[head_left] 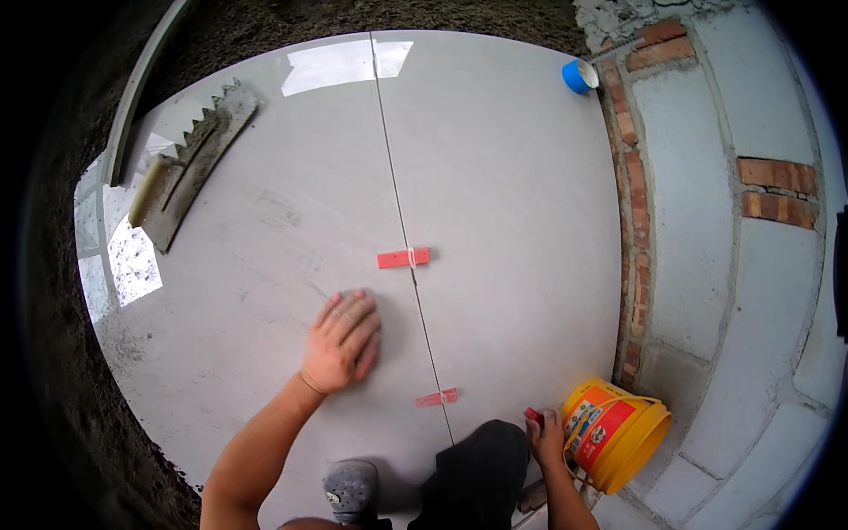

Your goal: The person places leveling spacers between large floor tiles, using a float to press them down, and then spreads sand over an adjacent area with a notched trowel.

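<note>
My left hand [343, 340] is open over the pale glossy tile [221, 300], left of the thin seam, its fingers slightly bent. A red wedge in a pale clip [402, 258] straddles the seam above it; another red wedge [436, 397] lies across the seam lower down. My right hand [545, 437], at the lower right, grips a small red wedge [533, 415], right beside a yellow bucket [596, 428] with a red label, tipped toward the wall. My dark-clad knee [477, 468] and a grey clog [349, 490] are on the tile at the bottom.
A notched trowel [194, 163] with mortar lies at the upper left, near a long straightedge [132, 97]. A small blue-sided tub [579, 77] sits at the far right corner. A block and brick wall [689, 291] runs along the right; dark mortar bed [459, 16] borders the tiles.
</note>
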Available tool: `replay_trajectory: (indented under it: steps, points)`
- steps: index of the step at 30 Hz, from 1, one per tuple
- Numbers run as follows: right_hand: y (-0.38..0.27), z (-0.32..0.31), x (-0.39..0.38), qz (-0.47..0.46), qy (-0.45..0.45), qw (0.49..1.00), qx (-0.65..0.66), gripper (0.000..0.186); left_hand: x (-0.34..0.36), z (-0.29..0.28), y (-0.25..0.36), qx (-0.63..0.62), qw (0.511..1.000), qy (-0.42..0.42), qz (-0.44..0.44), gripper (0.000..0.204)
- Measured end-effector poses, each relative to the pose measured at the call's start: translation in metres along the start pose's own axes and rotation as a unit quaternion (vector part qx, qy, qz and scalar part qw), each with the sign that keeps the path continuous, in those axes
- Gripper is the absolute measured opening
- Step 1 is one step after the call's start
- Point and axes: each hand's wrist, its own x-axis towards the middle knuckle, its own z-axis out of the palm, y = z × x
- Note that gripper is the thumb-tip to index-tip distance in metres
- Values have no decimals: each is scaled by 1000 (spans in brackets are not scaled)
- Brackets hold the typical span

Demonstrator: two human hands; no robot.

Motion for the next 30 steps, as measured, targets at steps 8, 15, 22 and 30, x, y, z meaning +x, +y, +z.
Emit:
replay_trajectory:
  steps: [8,15,22,30]
  points:
    - [-123,-38,187,-43,159,960,227,34,126,-27,-86,111,990,-82,10,53]
    - [-300,-74,372,-260,207,936,117,29,162,-17,-91,131,987,-88,-15,58]
    - [-418,-70,444,-344,240,907,46,22,166,-20,-89,104,990,-79,-48,61]
    - [-450,-51,452,-451,161,877,42,21,168,-23,-90,96,990,-81,-58,62]
